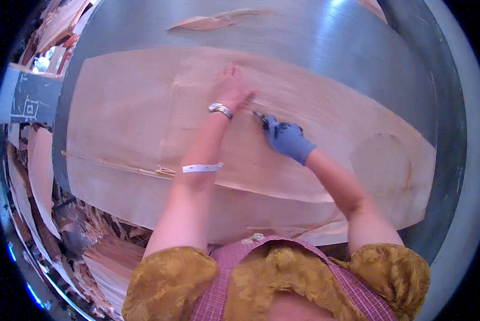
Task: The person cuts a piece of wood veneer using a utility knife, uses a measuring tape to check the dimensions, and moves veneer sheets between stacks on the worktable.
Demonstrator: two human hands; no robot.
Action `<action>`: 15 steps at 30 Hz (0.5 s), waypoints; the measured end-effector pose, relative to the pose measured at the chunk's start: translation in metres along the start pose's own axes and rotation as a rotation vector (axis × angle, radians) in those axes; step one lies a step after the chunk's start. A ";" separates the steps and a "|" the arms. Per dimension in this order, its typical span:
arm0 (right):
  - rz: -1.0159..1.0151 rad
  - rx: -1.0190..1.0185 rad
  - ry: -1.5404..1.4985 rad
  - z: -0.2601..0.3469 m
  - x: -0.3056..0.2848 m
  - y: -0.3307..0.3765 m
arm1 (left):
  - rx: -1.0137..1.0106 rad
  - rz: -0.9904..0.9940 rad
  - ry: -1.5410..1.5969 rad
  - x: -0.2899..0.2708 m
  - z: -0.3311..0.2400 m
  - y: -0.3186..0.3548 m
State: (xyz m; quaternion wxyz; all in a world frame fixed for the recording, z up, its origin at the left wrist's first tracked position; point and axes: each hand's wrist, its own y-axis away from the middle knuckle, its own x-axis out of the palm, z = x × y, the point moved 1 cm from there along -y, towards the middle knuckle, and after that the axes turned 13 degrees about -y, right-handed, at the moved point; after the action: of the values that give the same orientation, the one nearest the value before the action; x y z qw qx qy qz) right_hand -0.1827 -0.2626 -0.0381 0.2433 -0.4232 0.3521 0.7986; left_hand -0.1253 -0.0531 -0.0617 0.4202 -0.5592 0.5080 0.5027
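The bare left hand (232, 88) presses flat, fingers spread, on the veneer sheet (315, 123) lying across the metal table (325, 37) — the gloved right hand (285, 136) grips a small blade (259, 116) just right of it; steady pressure should keep the cut clean

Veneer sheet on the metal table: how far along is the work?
Done: large veneer sheets lie flat, overlapped on the metal table. In hand: the bare left hand presses the top sheet while the blue-gloved right hand works a small tool at a seam. Left: a loose veneer scrap lies beyond; the remaining work cannot be judged.
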 end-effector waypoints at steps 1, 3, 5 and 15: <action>0.074 0.037 -0.016 -0.011 -0.005 0.026 | 0.000 0.067 -0.009 -0.009 -0.003 0.003; 0.065 -0.088 -0.053 -0.034 -0.017 0.043 | -0.037 0.027 -0.121 -0.001 -0.023 0.005; -0.063 -0.293 -0.010 -0.048 -0.016 0.052 | -0.052 -0.111 -0.245 0.032 -0.046 0.004; 0.264 -0.250 0.041 -0.224 -0.075 0.131 | 0.153 0.149 -0.175 0.019 -0.095 0.022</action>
State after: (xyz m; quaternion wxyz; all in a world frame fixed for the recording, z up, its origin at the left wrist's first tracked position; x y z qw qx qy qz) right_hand -0.1209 -0.5245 -0.0161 0.0744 -0.4163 0.3074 0.8524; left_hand -0.1350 -0.1520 -0.0664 0.4657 -0.4404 0.5464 0.5391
